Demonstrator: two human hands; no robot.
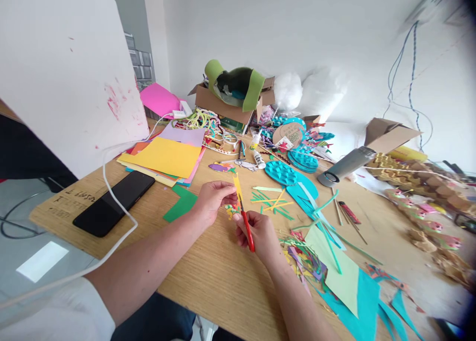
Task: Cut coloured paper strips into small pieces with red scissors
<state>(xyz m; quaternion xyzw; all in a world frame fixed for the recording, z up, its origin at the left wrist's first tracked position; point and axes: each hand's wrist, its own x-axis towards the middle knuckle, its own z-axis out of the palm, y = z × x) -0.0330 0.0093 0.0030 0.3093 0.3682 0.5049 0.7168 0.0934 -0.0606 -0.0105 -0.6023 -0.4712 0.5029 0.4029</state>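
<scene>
My left hand point(216, 200) pinches a narrow yellow paper strip point(237, 183) that stands upright from the fingers. My right hand point(257, 232) is closed round the red handles of a pair of scissors point(248, 230). Their blades meet the lower part of the strip. Small coloured paper bits point(231, 211) lie on the table just below the blades. Right of the hands, thin green and yellow paper strips point(275, 200) are scattered crosswise. Cut green paper point(181, 203) lies beside my left wrist.
Stacked coloured paper point(163, 155) and a black phone point(114, 202) with a white cable across it are on the left. Glue bottles point(259, 159), blue foam pieces point(280, 173) and a cardboard box point(223, 103) stand behind. A grey tumbler point(345, 167) and paper scraps point(305, 261) lie right.
</scene>
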